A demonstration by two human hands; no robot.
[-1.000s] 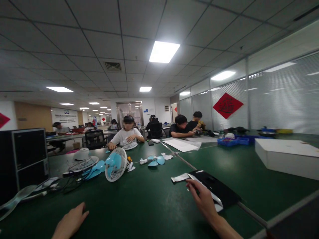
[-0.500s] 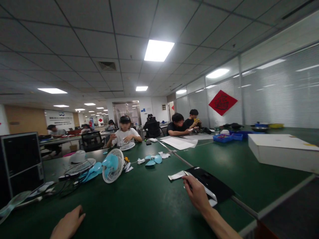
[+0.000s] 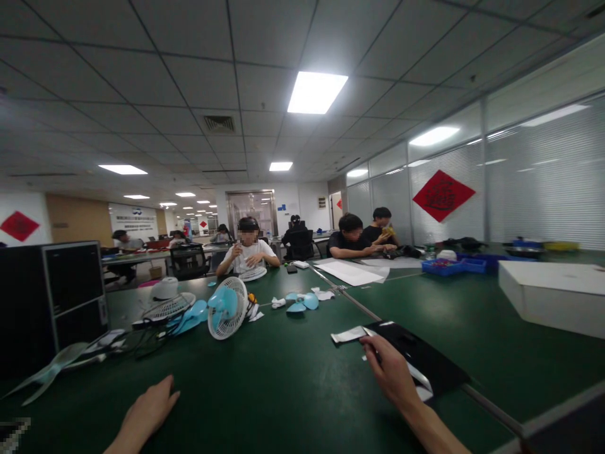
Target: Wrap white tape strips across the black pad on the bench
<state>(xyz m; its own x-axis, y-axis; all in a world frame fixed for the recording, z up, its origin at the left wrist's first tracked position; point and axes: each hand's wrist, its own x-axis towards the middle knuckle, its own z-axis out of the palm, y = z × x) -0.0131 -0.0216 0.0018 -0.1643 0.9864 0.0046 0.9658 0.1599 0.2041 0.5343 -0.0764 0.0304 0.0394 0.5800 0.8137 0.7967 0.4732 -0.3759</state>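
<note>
My right hand [image 3: 390, 372] is at the edge of a flat black sheet [image 3: 418, 347] on the green table. Its fingers are bent together at a piece of white paper [image 3: 420, 381], which shows on both sides of the hand; the fingertips' hold is partly hidden. Just beyond the fingers lies a white strip [image 3: 348, 335]. My left hand [image 3: 150, 407] rests palm down on the table at the lower left, thumb slightly apart from the fingers, with nothing visible in it.
A small fan with blue blades [image 3: 228, 308] stands tilted ahead, a loose blue fan blade [image 3: 302, 302] to its right. Fan parts and cables lie left, beside a black computer case [image 3: 70, 296]. A white box [image 3: 553, 296] and blue trays [image 3: 444, 267] are right. People sit across.
The view has turned slightly left, so everything sits further right in the picture. Both hands keep nearly the same places on the table.
</note>
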